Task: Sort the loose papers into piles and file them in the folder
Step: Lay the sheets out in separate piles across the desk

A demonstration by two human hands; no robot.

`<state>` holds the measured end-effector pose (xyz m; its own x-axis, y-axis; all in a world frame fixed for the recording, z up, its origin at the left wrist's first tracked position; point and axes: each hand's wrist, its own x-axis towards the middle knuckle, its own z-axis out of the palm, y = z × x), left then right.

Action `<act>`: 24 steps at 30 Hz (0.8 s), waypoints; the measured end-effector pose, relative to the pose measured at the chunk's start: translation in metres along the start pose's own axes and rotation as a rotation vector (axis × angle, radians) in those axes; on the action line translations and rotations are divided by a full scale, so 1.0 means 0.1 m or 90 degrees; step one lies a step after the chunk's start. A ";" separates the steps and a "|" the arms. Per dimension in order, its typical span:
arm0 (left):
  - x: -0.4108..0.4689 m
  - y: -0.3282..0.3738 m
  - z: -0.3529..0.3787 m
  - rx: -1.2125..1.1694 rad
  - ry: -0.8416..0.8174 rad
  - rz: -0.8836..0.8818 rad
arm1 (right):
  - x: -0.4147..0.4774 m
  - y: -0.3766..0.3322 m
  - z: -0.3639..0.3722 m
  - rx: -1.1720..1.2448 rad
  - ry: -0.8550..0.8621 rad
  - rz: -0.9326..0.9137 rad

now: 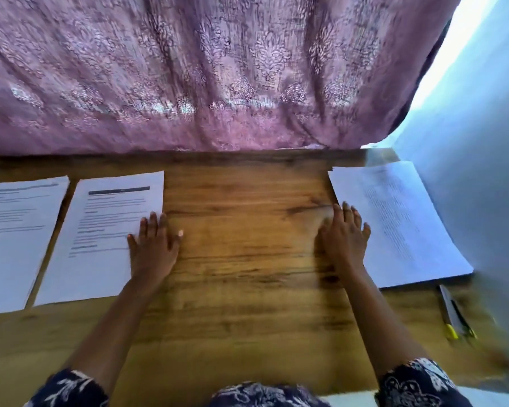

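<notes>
Palms flat, nothing gripped: I see left hand (153, 245) on the printed sheet (106, 230), right hand (344, 239) touching the stack (403, 224) by the right edge of the table (247, 245).

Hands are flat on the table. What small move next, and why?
Probably lift the top sheet off the right stack with the right hand: it lies open at that stack's edge, and the stack looks thicker than the middle pile or left pile.
</notes>
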<state>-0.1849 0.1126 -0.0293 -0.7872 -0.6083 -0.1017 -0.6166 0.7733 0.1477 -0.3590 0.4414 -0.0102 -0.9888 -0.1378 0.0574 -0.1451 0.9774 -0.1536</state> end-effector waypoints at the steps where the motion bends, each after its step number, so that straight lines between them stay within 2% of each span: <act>1: -0.03 0.03 0.00 0.007 0.008 0.002 | 0.01 0.02 0.02 0.003 0.001 -0.003; 6: -0.20 0.63 0.08 -0.027 0.051 0.075 | 0.02 0.00 0.02 0.001 0.017 -0.023; 11: -0.45 1.58 0.33 -0.072 -0.028 0.195 | -0.03 0.17 -0.10 -0.022 0.035 -0.006; 14: -0.60 2.03 0.45 -0.110 -0.056 0.257 | -0.09 0.33 -0.19 -0.054 -0.014 0.001; 18: -0.68 2.36 0.49 -0.190 -0.064 0.268 | -0.11 0.46 -0.30 -0.067 -0.052 -0.021; 21: -0.68 2.42 0.51 -0.231 -0.055 0.250 | -0.16 0.49 -0.34 -0.040 -0.022 -0.046; 24: -0.70 2.39 0.51 -0.247 -0.051 0.252 | -0.26 0.51 -0.37 -0.081 -0.002 -0.082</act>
<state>-0.2783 0.3494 -0.0374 -0.9657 -0.2569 -0.0376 -0.2360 0.8083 0.5395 -0.3389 0.5004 0.0168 -0.9626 -0.2629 0.0659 -0.2646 0.9642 -0.0193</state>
